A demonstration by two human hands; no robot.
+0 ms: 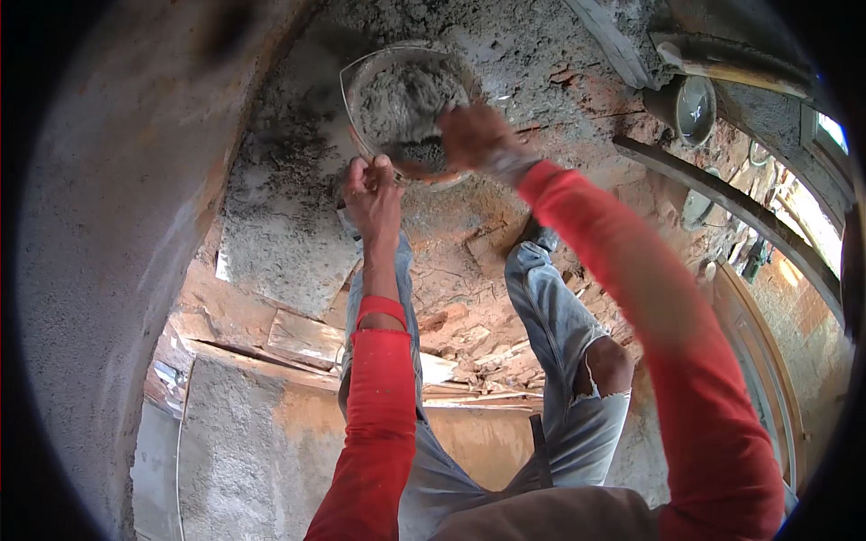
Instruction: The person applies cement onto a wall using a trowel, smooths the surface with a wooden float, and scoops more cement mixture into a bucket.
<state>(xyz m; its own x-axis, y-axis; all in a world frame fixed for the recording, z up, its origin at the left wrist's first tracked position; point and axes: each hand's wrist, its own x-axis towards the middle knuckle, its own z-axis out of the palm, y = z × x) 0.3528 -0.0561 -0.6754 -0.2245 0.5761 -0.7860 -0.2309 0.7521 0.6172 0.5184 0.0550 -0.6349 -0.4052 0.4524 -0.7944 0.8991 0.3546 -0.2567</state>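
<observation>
A round bucket (419, 171) with a thin wire handle (344, 88) stands on the ground ahead of me, holding wet grey mortar (390, 99). My left hand (372, 191) is closed on its near left rim, thumb and fingers pinching the edge. Over the right side of the bucket is my right hand (478, 140), closed like a fist and smeared by motion. A pale blurred streak in the mortar lies beside that fist; whatever the hand grips cannot be made out.
To the left rises a rough plastered wall (117, 243). A long plank (722, 189) crosses at the right, near a second bucket (695, 110) lying tilted. Loose boards (307, 335) and rubble (478, 334) lie around my legs; mortar-stained timber (735, 65) is at the upper right.
</observation>
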